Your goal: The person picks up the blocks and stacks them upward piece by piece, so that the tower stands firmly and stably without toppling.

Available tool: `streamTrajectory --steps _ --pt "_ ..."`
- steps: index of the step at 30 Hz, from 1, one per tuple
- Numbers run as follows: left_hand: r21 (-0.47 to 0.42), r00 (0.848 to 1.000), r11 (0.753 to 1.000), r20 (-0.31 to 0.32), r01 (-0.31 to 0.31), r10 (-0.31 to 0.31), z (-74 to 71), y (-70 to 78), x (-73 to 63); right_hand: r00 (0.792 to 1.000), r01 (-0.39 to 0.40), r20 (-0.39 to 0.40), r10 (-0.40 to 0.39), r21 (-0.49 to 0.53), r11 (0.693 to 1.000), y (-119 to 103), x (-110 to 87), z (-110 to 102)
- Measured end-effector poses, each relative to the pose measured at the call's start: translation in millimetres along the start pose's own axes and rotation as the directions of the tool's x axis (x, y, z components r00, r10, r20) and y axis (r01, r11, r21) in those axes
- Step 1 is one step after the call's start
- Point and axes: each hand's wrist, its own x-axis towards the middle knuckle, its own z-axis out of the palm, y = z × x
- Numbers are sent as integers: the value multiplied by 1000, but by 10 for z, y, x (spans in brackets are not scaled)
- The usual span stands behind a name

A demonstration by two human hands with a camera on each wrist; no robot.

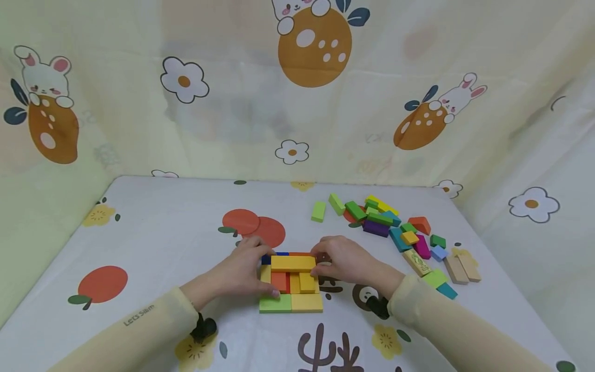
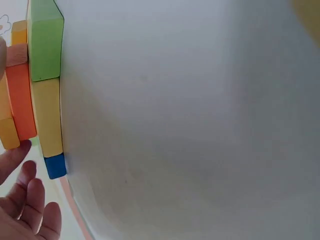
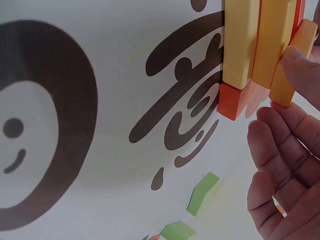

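Note:
A low stack of wooden blocks stands on the table between both hands in the head view. On top lies a long orange-yellow block [image 1: 293, 264], crosswise. My right hand [image 1: 346, 261] pinches its right end, thumb at the near side, index finger at the far side. My left hand [image 1: 241, 271] spans the stack's left side, thumb and index finger at opposite ends of a red block [image 2: 22, 100]. Below are a light green block [image 1: 275, 304], pale yellow blocks [image 1: 307, 303] and, at the far edge, a blue block [image 2: 55, 166] and a red-orange block [image 3: 232, 102].
Loose coloured blocks [image 1: 378, 218] lie scattered at the back right, with plain wooden ones [image 1: 456, 269] nearer the right edge. A patterned cloth [image 1: 232, 129] hangs behind the table [image 1: 153, 222]. Black wrist cameras sit below both sleeves.

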Motion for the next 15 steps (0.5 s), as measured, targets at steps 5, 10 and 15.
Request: streamTrajectory --steps 5,10,15 --pt "13 1000 1000 18 12 -12 -11 9 -11 1000 -1 0 1 1 1000 -2 1 -5" --pt "-3 999 999 28 34 -34 -3 15 -9 1000 -9 4 9 1 1000 -6 1 -4" --pt "-12 998 999 35 53 -53 2 8 1 1000 -19 6 19 -13 1000 -20 1 -6"
